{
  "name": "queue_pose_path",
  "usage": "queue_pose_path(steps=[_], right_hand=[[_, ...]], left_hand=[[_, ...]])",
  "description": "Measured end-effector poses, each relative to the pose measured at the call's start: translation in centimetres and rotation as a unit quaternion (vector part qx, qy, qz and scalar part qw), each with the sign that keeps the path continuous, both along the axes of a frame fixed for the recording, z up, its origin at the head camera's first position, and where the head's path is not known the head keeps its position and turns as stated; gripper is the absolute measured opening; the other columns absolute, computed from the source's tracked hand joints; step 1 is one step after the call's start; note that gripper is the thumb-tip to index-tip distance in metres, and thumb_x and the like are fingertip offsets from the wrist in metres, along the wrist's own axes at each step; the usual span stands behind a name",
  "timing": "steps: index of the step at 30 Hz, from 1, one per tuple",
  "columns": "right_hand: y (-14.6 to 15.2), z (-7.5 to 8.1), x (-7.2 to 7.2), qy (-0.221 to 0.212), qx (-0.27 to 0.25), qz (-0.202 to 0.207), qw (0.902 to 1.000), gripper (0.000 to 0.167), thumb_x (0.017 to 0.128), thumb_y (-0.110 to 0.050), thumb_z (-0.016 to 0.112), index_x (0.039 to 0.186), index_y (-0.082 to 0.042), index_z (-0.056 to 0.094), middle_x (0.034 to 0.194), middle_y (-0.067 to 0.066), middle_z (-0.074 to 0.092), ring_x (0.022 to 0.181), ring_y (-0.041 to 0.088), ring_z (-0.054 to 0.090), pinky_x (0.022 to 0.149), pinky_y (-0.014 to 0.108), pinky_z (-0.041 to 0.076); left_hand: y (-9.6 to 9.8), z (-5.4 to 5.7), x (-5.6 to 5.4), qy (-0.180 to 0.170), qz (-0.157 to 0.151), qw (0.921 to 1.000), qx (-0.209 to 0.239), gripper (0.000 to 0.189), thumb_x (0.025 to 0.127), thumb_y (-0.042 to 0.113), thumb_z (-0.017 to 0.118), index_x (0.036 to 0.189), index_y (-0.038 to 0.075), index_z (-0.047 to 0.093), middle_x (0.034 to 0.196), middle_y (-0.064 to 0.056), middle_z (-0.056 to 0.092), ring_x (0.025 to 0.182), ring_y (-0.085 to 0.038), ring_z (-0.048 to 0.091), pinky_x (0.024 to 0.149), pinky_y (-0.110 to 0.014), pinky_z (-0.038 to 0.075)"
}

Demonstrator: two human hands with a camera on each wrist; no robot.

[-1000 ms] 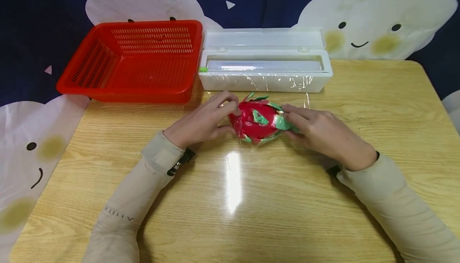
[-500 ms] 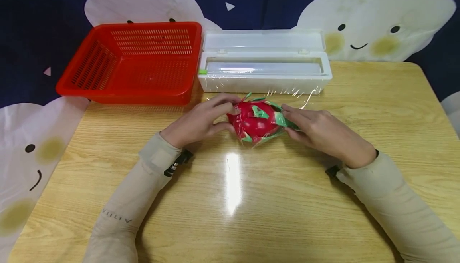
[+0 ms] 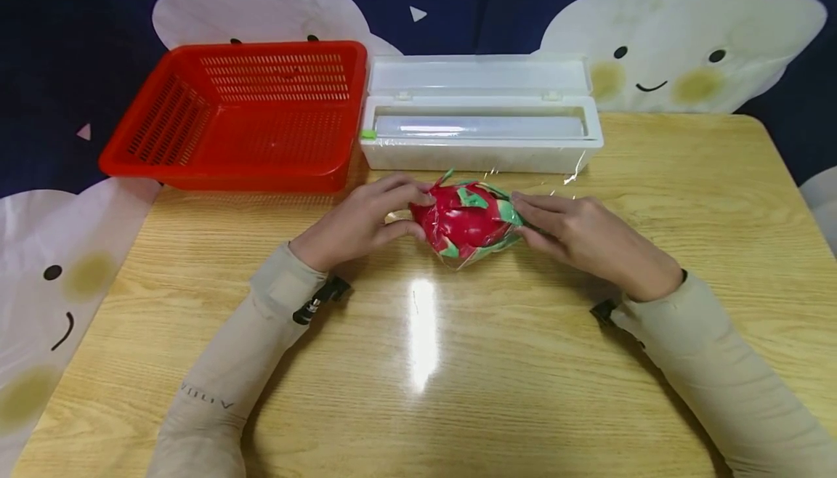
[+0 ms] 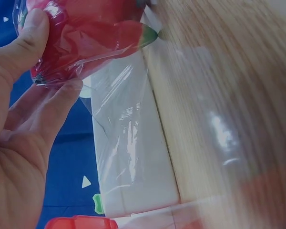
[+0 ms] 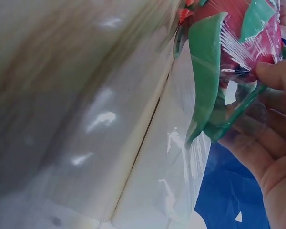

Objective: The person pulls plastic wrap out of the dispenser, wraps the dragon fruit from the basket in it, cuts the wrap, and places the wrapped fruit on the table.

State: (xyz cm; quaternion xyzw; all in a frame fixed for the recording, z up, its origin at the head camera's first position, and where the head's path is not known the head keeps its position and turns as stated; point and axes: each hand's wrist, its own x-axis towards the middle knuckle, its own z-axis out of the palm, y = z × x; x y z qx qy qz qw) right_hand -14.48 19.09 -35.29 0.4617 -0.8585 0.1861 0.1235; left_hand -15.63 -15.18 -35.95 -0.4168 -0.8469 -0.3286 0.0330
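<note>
A red dragon fruit [image 3: 466, 222] with green-tipped scales is between my two hands, over the middle of the table. Clear cling film [image 4: 121, 129] covers it and hangs in creases beside it in the left wrist view. My left hand [image 3: 358, 222] holds the fruit's left end, the thumb on the near side and the fingers on the far side. The right hand [image 3: 580, 237] pinches the film and the leafy right end. Long green scales [image 5: 205, 71] stick out by the right fingers in the right wrist view. Whether the fruit touches the table is unclear.
Just behind the fruit stands a white cling film box [image 3: 484, 157], its lid up and a film roll [image 3: 480, 127] inside. A red plastic basket [image 3: 225, 181] is at its left, on the wooden table [image 3: 523, 376]. A cloud-patterned cloth hangs behind.
The dragon fruit has turned slightly between the hands, and its near side now shows more film hanging below. The left hand has shifted a little to the left; both hands keep their hold.
</note>
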Motion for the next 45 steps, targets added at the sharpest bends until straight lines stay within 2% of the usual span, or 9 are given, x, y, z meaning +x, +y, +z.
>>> queue_pose_path(steps=[7, 14, 35, 38, 40, 43, 45], right_hand=[[0.0, 0.1, -0.2, -0.027, 0.001, -0.01, 0.9996, 0.048, 0.088, -0.006, 0.078, 0.134, 0.005, 0.065, 0.121, 0.024, 0.074, 0.101, 0.038, 0.077, 0.076, 0.047, 0.064], [-0.1, 0.3, -0.5, -0.028, -0.004, -0.003, 0.9996, 0.046, 0.089, -0.004, 0.077, 0.133, 0.004, 0.066, 0.118, 0.022, 0.076, 0.101, 0.035, 0.078, 0.077, 0.047, 0.064], [-0.4, 0.6, -1.5, -0.068, -0.019, -0.005, 0.9975, 0.034, 0.089, -0.002, 0.076, 0.122, 0.0, 0.075, 0.11, 0.015, 0.08, 0.097, 0.027, 0.079, 0.079, 0.047, 0.064], [-0.4, 0.5, -1.6, -0.07, -0.019, -0.003, 0.9974, 0.031, 0.089, -0.002, 0.075, 0.12, -0.002, 0.076, 0.106, 0.011, 0.081, 0.087, 0.017, 0.078, 0.076, 0.042, 0.065], [-0.4, 0.5, -1.8, -0.073, -0.02, -0.002, 0.9971, 0.029, 0.09, -0.002, 0.075, 0.118, -0.004, 0.077, 0.1, 0.007, 0.081, 0.074, 0.007, 0.069, 0.071, 0.033, 0.063], [-0.3, 0.5, -2.0, -0.081, -0.026, 0.0, 0.9964, 0.026, 0.09, -0.003, 0.074, 0.116, -0.005, 0.078, 0.094, 0.003, 0.081, 0.063, -0.001, 0.052, 0.064, 0.019, 0.052], [-0.3, 0.4, -2.1, -0.085, -0.029, -0.002, 0.9959, 0.026, 0.091, -0.003, 0.074, 0.116, -0.006, 0.078, 0.092, 0.002, 0.08, 0.062, -0.001, 0.047, 0.063, 0.014, 0.044]], left_hand=[[0.0, 0.3, 0.1, -0.007, 0.002, 1.0, -0.007, 0.043, 0.087, 0.025, 0.08, 0.124, 0.007, 0.066, 0.128, -0.008, 0.069, 0.119, -0.019, 0.065, 0.102, -0.032, 0.059], [0.0, 0.2, 0.2, -0.02, 0.003, 0.9998, 0.007, 0.047, 0.087, 0.024, 0.08, 0.126, 0.004, 0.064, 0.127, -0.01, 0.071, 0.113, -0.018, 0.071, 0.099, -0.031, 0.06], [0.0, 0.0, 0.3, -0.046, 0.025, 0.9986, 0.004, 0.046, 0.091, 0.023, 0.077, 0.129, 0.003, 0.063, 0.127, -0.011, 0.072, 0.108, -0.019, 0.07, 0.096, -0.033, 0.061], [0.0, 0.0, 0.4, -0.052, 0.029, 0.9982, 0.005, 0.046, 0.091, 0.024, 0.076, 0.13, 0.003, 0.062, 0.128, -0.011, 0.072, 0.109, -0.019, 0.07, 0.098, -0.034, 0.06], [0.0, -0.1, 0.5, -0.055, 0.03, 0.998, 0.005, 0.046, 0.092, 0.024, 0.076, 0.131, 0.003, 0.062, 0.128, -0.011, 0.072, 0.11, -0.019, 0.07, 0.099, -0.034, 0.06], [0.0, -0.2, 0.4, -0.057, 0.032, 0.9978, 0.006, 0.046, 0.092, 0.024, 0.075, 0.131, 0.003, 0.061, 0.126, -0.01, 0.072, 0.11, -0.019, 0.07, 0.1, -0.035, 0.06], [-0.1, -0.3, 0.5, -0.059, 0.034, 0.9977, 0.003, 0.046, 0.093, 0.024, 0.075, 0.131, 0.003, 0.061, 0.125, -0.01, 0.072, 0.11, -0.019, 0.071, 0.1, -0.034, 0.059]])
